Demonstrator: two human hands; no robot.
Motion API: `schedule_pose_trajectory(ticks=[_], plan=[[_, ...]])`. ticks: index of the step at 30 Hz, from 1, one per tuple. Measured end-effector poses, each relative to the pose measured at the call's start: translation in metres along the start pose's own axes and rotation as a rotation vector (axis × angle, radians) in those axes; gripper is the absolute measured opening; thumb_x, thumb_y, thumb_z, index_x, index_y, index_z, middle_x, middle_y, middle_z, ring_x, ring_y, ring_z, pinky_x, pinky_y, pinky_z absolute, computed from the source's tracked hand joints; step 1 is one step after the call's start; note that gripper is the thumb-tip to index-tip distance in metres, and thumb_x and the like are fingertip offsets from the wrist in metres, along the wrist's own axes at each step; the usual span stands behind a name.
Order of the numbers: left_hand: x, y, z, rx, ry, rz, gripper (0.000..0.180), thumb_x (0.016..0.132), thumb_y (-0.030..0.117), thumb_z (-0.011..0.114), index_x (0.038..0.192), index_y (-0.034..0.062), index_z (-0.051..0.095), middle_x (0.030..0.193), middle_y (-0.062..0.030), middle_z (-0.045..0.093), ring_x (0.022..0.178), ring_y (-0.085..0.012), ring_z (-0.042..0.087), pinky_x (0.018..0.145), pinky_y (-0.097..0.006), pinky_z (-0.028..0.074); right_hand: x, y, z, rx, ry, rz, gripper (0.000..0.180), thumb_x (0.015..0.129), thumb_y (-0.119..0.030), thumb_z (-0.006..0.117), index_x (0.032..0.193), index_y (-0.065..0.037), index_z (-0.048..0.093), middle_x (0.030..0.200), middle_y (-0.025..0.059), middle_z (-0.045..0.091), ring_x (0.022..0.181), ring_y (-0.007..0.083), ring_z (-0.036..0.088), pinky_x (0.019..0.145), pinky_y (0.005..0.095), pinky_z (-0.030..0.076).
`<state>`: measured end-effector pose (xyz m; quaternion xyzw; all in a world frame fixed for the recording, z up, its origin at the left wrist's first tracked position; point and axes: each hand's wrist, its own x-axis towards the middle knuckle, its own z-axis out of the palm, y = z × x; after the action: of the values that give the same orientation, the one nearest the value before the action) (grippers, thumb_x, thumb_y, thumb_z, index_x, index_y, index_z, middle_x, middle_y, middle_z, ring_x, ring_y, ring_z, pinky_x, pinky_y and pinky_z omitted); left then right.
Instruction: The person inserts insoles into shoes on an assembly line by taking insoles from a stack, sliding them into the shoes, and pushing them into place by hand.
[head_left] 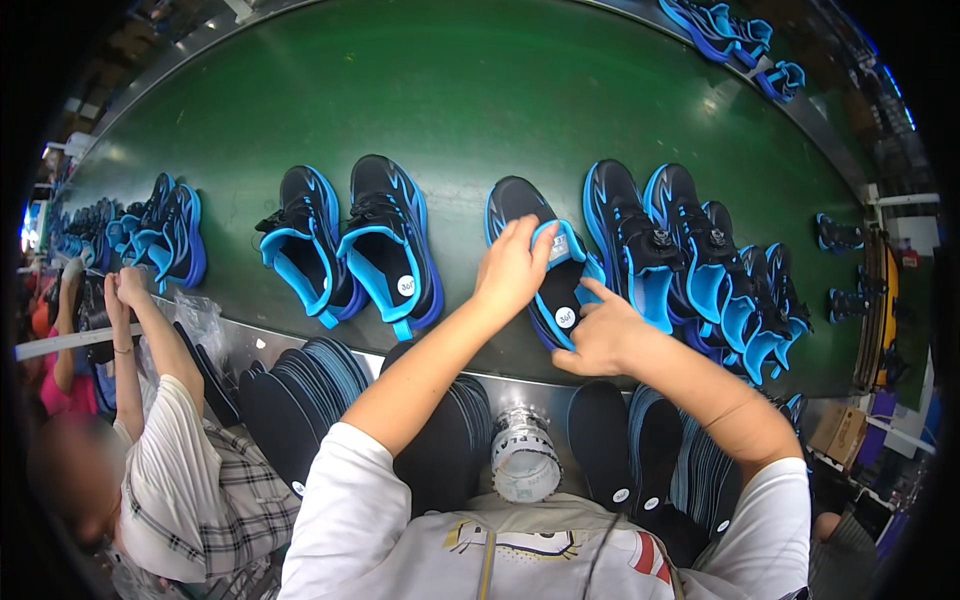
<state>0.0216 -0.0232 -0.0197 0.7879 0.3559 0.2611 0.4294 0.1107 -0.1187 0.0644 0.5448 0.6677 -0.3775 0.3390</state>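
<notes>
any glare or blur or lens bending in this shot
Head view: fisheye bends the green belt into an arc, black corners at the rim; soft glare patch on the belt upper right; left hand, right hand and the shoe stay sharp; the left edge blurs.

Centre frame: left hand [512, 268] grips shoe [545, 262] at its collar; right hand [600, 335] touches its insole [560, 295]. Belt [480, 90] carries more shoes.

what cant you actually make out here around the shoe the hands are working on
Head view only:
- Inside of the black and blue shoe: hidden by the left hand and the insole.
- Right hand fingertips: partly tucked behind the insole, grip unclear.
- Shoes at the far left: bent by the fisheye rim, too small to count.
- Insole stacks: lower ends hidden by the person's arms and shirt.
</notes>
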Motion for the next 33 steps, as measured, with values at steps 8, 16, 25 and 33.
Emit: schedule_pose_trajectory(ticks=[8, 16, 25, 33], plan=[[0.008, 0.003, -0.008, 0.453, 0.121, 0.719, 0.029, 0.067, 0.018, 0.063, 0.093, 0.0086, 0.052, 0.071, -0.0057, 0.044, 0.064, -0.0216, 0.048, 0.055, -0.033, 0.036, 0.000, -0.014, 0.069, 0.207, 1.144, 0.041, 0.028, 0.072, -0.021, 0.058, 0.086, 0.004, 0.060, 0.095, 0.0172, 0.059, 0.108, 0.0273, 0.049, 0.101, 0.0486, 0.023], [-0.035, 0.033, -0.034, 0.614, 0.044, 0.777, 0.039, 0.062, 0.027, 0.070, 0.090, 0.0062, 0.052, 0.068, -0.0031, 0.043, 0.060, -0.0176, 0.044, 0.053, -0.030, 0.032, -0.008, -0.059, 0.144, 0.943, 1.241, 0.143, 0.025, 0.075, -0.015, 0.064, 0.095, 0.001, 0.060, 0.121, 0.0314, 0.038, 0.103, 0.0435, 0.047, 0.087, 0.0441, 0.041], [0.040, -0.001, -0.054, 0.411, -0.183, 0.329, 0.023, 0.070, 0.019, 0.068, 0.084, 0.0053, 0.057, 0.074, -0.0092, 0.051, 0.070, -0.0275, 0.054, 0.061, -0.036, 0.043, 0.019, -0.052, 0.072, 0.850, 1.194, 0.130, 0.022, 0.078, -0.023, 0.061, 0.089, -0.004, 0.060, 0.105, 0.0186, 0.054, 0.076, 0.0337, 0.059, 0.066, 0.0373, 0.048], [0.011, 0.021, -0.057, -0.242, -0.462, -0.063, 0.014, 0.078, 0.016, 0.062, 0.084, 0.0026, 0.063, 0.080, -0.0071, 0.060, 0.071, -0.0172, 0.055, 0.064, -0.031, 0.045, -0.057, -0.041, 0.128, 0.872, 1.322, 0.161, 0.031, 0.077, -0.017, 0.059, 0.105, -0.003, 0.056, 0.115, 0.0196, 0.051, 0.103, 0.0359, 0.049, 0.090, 0.0427, 0.036]])
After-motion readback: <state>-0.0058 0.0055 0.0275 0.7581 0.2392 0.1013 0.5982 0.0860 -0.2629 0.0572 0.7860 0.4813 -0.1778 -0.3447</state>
